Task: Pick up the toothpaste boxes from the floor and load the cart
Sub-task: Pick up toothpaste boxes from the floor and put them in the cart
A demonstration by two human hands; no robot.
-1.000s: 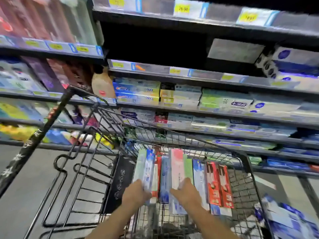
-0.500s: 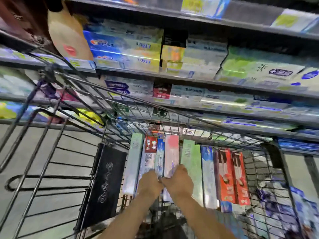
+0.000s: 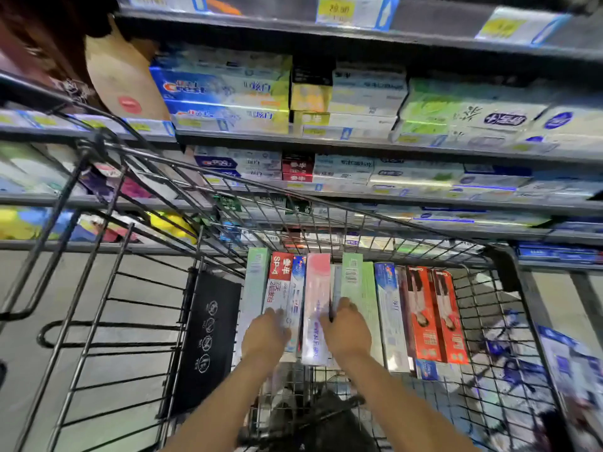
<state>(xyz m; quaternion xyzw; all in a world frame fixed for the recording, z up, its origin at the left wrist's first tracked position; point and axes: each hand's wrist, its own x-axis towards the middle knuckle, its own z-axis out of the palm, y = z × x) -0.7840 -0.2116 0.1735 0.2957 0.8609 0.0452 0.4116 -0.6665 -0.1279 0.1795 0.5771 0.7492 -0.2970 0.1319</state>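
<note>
A wire shopping cart (image 3: 385, 216) stands in front of me against the shelves. A row of toothpaste boxes lies side by side in its basket: a pale green box (image 3: 256, 282), a red and white box (image 3: 277, 278), a pink box (image 3: 316, 308), a green box (image 3: 362, 288), a blue and white box (image 3: 390, 308) and two orange boxes (image 3: 437, 314). My left hand (image 3: 266, 334) rests on the red and white box, left of the pink one. My right hand (image 3: 346, 331) rests on the green box, its fingertips at the gap beside the pink box. More blue and white boxes (image 3: 571, 370) lie on the floor at the right.
Store shelves (image 3: 359, 141) stocked with toothpaste rise directly behind the cart. A black sign panel (image 3: 208, 334) hangs on the cart's left side. Bare grey floor (image 3: 81, 386) shows through the child-seat frame at the left. A dark object lies under the basket near my arms.
The boxes I carried into the cart now lie in the row. My hands, close together half a second ago, have spread to either side of the pink box. My view has moved closer.
</note>
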